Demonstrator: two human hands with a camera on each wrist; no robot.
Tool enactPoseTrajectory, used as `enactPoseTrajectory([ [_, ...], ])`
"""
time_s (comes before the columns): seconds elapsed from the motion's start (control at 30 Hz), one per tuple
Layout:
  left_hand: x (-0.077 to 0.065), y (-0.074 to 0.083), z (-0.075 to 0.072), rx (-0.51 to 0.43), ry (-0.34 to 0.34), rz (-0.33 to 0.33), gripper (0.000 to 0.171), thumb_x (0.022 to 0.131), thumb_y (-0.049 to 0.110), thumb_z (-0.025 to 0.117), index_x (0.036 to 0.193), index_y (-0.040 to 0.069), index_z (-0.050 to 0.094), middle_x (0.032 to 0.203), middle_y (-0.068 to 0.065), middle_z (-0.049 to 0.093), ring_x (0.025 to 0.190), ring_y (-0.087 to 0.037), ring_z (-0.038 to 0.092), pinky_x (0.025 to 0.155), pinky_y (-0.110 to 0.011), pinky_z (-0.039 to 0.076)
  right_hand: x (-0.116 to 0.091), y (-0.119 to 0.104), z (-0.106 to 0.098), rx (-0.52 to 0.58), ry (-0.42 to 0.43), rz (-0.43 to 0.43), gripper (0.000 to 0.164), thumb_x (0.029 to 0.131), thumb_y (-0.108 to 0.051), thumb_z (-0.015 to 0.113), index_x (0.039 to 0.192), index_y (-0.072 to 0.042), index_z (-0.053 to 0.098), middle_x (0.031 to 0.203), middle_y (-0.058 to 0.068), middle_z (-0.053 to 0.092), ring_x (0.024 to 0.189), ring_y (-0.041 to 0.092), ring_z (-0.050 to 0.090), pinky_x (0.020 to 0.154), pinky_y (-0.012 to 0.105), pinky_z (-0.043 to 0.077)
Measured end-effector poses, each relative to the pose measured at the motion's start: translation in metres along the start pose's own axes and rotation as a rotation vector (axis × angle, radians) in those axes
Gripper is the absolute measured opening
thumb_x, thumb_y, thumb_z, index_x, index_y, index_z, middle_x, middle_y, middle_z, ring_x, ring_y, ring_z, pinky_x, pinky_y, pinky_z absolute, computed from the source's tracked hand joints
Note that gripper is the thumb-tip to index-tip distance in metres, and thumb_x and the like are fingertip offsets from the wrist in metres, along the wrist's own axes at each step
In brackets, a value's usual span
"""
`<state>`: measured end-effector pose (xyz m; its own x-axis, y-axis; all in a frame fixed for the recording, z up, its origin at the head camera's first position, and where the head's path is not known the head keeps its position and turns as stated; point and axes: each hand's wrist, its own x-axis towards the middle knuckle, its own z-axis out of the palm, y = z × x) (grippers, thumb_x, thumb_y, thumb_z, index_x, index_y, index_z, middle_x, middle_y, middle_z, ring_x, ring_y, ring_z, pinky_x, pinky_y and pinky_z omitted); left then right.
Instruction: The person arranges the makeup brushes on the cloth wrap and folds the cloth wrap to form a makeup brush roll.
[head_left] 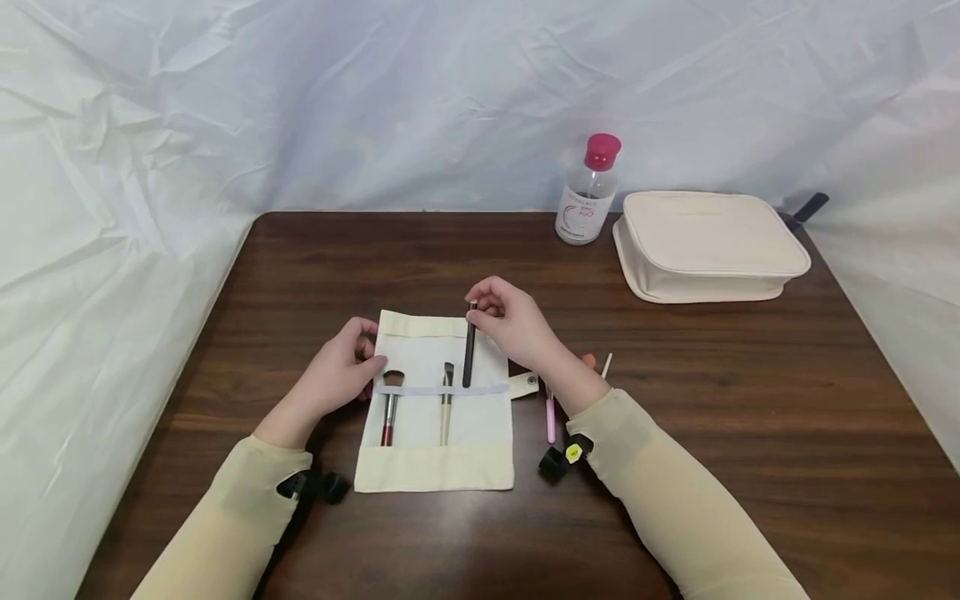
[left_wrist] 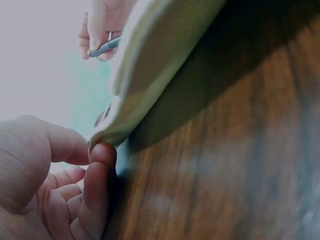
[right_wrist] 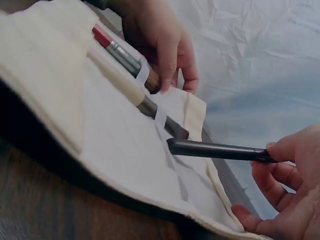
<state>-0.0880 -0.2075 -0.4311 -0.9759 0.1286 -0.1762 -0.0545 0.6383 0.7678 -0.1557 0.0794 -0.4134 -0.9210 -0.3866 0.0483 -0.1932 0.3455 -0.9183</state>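
Note:
A cream cloth brush roll [head_left: 435,467] lies unfolded on the table, a thin elastic band across its middle. My left hand [head_left: 341,367] pinches the roll's left edge between thumb and finger, plain in the left wrist view. With thumb and fingertips my right hand [head_left: 513,321] holds one end of a slim black makeup brush [right_wrist: 215,150]; its other end points down at the band. Tucked under the band are a red-handled brush [head_left: 389,417] with a fluffy brown head, at left, and a cream-handled brush [head_left: 446,412] with a flat dark head, near the middle.
A pink-handled tool [head_left: 551,421] and a thin white stick [head_left: 607,364] lie right of the roll, partly behind my right forearm. Farther back stand a clear bottle [head_left: 583,212] with a pink cap and a cream zip case [head_left: 712,237]. A dark handle [head_left: 810,207] sticks out behind the case.

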Motion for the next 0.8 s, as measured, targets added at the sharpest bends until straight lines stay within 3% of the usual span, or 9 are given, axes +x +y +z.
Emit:
enactPoseTrajectory([
  [0.17,0.000,0.001,0.000,-0.006,-0.003,-0.004,0.045,0.101,0.011,0.061,0.140,0.005,0.040,0.088,-0.013,0.061,0.055,-0.024,0.060,0.055,-0.039,0.054,-0.001,0.002,-0.001,0.027,0.016,-0.008,0.023,0.098,-0.008,0.069,0.120,-0.003,0.065,0.097,0.005,0.069,0.090,0.023,0.059,0.075,0.032,0.048],
  [0.27,-0.002,0.004,0.002,0.020,0.029,0.010,0.051,0.100,0.012,0.061,0.143,0.006,0.036,0.094,-0.014,0.059,0.058,-0.023,0.058,0.056,-0.038,0.051,0.000,0.004,-0.001,0.038,0.022,-0.004,0.022,0.098,-0.007,0.069,0.119,-0.003,0.065,0.096,0.005,0.069,0.088,0.023,0.058,0.073,0.031,0.048],
  [0.4,-0.009,0.016,0.009,0.160,0.121,0.067,0.061,0.097,0.018,0.064,0.149,0.011,0.032,0.114,-0.016,0.048,0.075,-0.026,0.055,0.062,-0.038,0.046,0.001,0.006,-0.001,0.048,0.019,-0.003,0.021,0.098,-0.008,0.069,0.118,-0.003,0.064,0.094,0.006,0.068,0.087,0.024,0.057,0.071,0.031,0.047],
  [0.53,-0.016,0.032,0.019,0.336,0.192,0.182,0.044,0.093,0.021,0.070,0.134,0.014,0.054,0.119,-0.018,0.048,0.096,-0.033,0.051,0.076,-0.044,0.044,0.003,0.007,0.000,0.049,0.018,-0.005,0.021,0.098,-0.008,0.069,0.118,-0.003,0.064,0.094,0.006,0.068,0.086,0.023,0.057,0.070,0.029,0.047],
  [0.63,-0.018,0.042,0.030,0.422,0.161,0.279,0.024,0.090,0.021,0.073,0.113,0.019,0.067,0.104,-0.012,0.056,0.095,-0.032,0.050,0.081,-0.047,0.042,0.004,0.009,-0.001,0.050,0.019,0.000,0.021,0.098,-0.008,0.069,0.118,-0.003,0.064,0.094,0.006,0.068,0.085,0.023,0.057,0.069,0.028,0.046],
  [0.8,-0.020,0.056,0.050,0.479,0.043,0.370,0.013,0.090,0.024,0.074,0.102,0.026,0.073,0.089,0.001,0.056,0.084,-0.022,0.047,0.077,-0.039,0.039,0.003,0.010,-0.002,0.058,0.023,0.011,0.022,0.098,-0.009,0.069,0.119,-0.004,0.064,0.092,0.006,0.068,0.082,0.024,0.057,0.068,0.029,0.045],
])
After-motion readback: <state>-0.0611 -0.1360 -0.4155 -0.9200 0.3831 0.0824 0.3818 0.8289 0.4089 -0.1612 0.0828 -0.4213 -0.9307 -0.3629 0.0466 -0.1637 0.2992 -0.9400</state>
